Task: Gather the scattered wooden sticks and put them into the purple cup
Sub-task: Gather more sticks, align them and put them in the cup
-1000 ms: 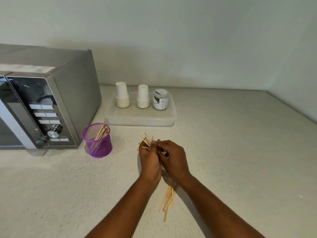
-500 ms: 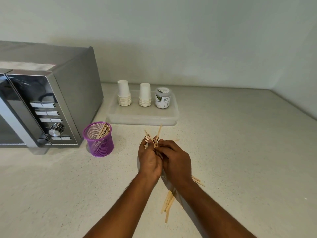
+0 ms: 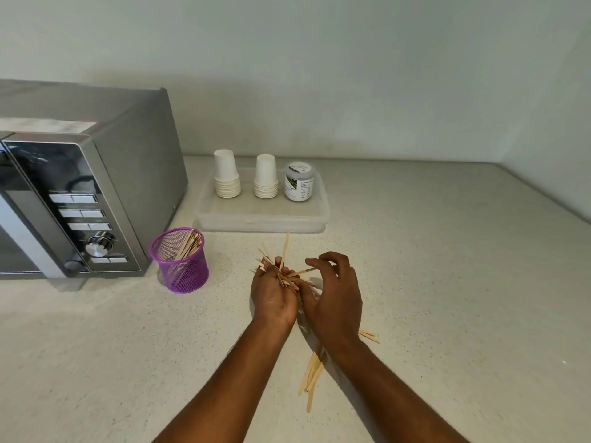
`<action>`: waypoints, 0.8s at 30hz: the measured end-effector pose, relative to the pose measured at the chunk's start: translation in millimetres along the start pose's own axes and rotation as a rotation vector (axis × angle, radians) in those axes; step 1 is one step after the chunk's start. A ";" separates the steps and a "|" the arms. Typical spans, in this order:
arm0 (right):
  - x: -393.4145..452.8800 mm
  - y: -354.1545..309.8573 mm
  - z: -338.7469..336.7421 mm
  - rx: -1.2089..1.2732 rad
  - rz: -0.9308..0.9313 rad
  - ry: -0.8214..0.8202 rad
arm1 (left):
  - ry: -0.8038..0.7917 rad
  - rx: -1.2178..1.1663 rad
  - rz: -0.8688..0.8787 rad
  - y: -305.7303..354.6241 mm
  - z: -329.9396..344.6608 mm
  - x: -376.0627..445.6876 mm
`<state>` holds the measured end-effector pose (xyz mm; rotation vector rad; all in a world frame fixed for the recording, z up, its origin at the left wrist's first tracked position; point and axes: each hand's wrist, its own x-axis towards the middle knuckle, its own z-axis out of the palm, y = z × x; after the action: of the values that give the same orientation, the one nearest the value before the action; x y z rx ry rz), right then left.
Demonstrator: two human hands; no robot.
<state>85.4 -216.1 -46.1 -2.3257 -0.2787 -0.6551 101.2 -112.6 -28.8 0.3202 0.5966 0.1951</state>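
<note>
Where counter (image 3: 447,282) lies open: gathered sticks (image 3: 283,270).

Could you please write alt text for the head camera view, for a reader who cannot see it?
A person's left hand grips a messy bundle of wooden sticks above a speckled counter while the right hand pinches one stick. More sticks stand in a purple cup beside a microwave; loose sticks lie below the wrists.

Soft, even indoor light, faint shadows, sharp centre, wide-angle bowing at the edges.
</note>
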 end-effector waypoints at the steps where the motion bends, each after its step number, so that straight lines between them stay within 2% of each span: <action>1: -0.3 -0.2 0.0 0.042 -0.001 -0.007 | 0.000 0.014 0.009 1.2 0.6 -0.3; 4: -0.7 0.8 0.6 0.229 0.064 -0.073 | 0.002 0.007 0.039 4.6 2.0 1.0; 7: -2.5 1.4 0.5 0.415 0.158 -0.208 | -0.025 0.011 0.047 7.6 4.3 2.9; 11: -3.6 -1.6 -0.7 0.534 0.243 -0.283 | -0.037 0.094 0.085 8.6 10.2 0.5; 15: -1.8 1.5 -6.5 0.385 0.012 -0.281 | -0.036 0.099 0.103 10.1 9.8 1.1; 19: 1.7 6.4 -12.2 0.305 -0.118 -0.202 | -0.081 0.105 0.074 9.3 5.4 3.7; 21: 3.6 7.0 -14.5 0.309 -0.134 -0.181 | -0.096 0.135 0.090 8.9 2.8 2.8; 24: 4.6 5.3 -14.5 0.371 -0.065 -0.187 | -0.146 0.183 0.093 9.2 0.3 0.8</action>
<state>85.8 -229.7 -37.5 -2.0260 -0.5177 -0.3770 101.2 -103.9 -25.7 0.5351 0.4556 0.2046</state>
